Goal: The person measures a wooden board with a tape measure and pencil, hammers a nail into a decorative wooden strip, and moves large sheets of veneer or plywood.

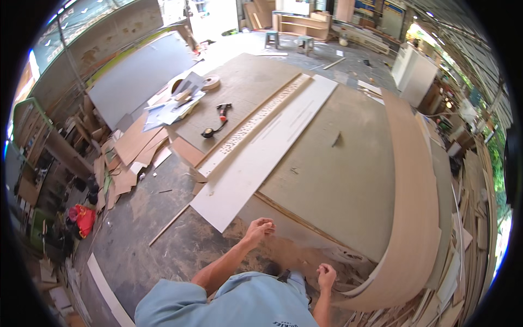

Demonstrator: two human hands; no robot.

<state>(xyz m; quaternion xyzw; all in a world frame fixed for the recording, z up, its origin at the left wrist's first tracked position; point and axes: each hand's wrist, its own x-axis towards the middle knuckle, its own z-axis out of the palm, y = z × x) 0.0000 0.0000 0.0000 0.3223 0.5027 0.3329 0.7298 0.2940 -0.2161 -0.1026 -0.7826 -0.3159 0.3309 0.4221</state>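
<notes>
My left hand (262,228) hovers just off the near edge of the large worktable (338,180), its fingers curled in. Lower and to the right, my right hand (327,275) is held near my body, fingers bent toward the thumb. What either hand holds, if anything, is too small to make out. Closest to my left hand is a long white board (239,188), lying across the table with its near end overhanging. Along its left side runs a narrow wooden strip piece (256,122) with pale spots. A hammer (223,111) and a round black object (207,132) lie left of it.
A long, thin wood sheet (417,180) curves down over the table's right side. Papers (169,111) and tape-like rolls (211,82) sit at the far left. Board offcuts (139,141) pile up beside the table, and a thin stick (169,225) lies on the floor.
</notes>
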